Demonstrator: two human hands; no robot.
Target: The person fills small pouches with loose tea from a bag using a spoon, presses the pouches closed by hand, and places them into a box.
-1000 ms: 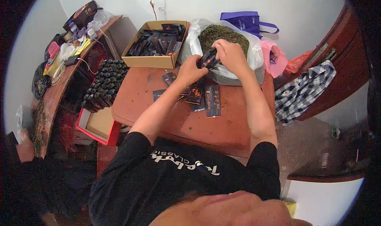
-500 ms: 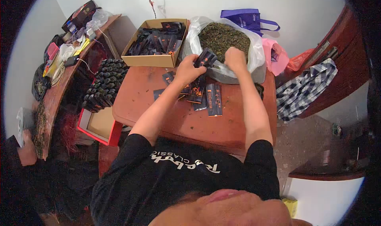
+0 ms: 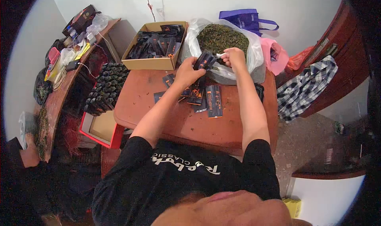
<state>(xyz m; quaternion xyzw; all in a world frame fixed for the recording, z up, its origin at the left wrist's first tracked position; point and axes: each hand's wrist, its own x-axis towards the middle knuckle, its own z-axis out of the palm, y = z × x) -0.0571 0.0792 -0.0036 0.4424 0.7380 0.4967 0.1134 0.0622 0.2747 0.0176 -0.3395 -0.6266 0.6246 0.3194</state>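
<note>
My left hand (image 3: 189, 72) grips a black packet (image 3: 205, 61) with orange print, its end toward my right hand. My right hand (image 3: 234, 57) is closed on a small white item (image 3: 221, 55), too small to name, at the near edge of the dried leaves. The dried green leaves (image 3: 222, 37) fill a clear plastic bag (image 3: 257, 53). Below my left hand several black packets lie on the red table (image 3: 170, 121), one printed packet (image 3: 214, 101) rightmost among them.
A cardboard box (image 3: 149, 63) of black packets stands at the back left. Left of the table, a red box (image 3: 114, 135) sits by rows of dark filled packets (image 3: 106, 87). A purple bag (image 3: 242, 20) and pink bag (image 3: 278, 59) are behind right. Another person's arm (image 3: 29, 152) shows far left.
My right hand has moved away from the packet to the right, then slightly back toward it. A white item now shows at its fingertips. My left hand still holds the packet.
</note>
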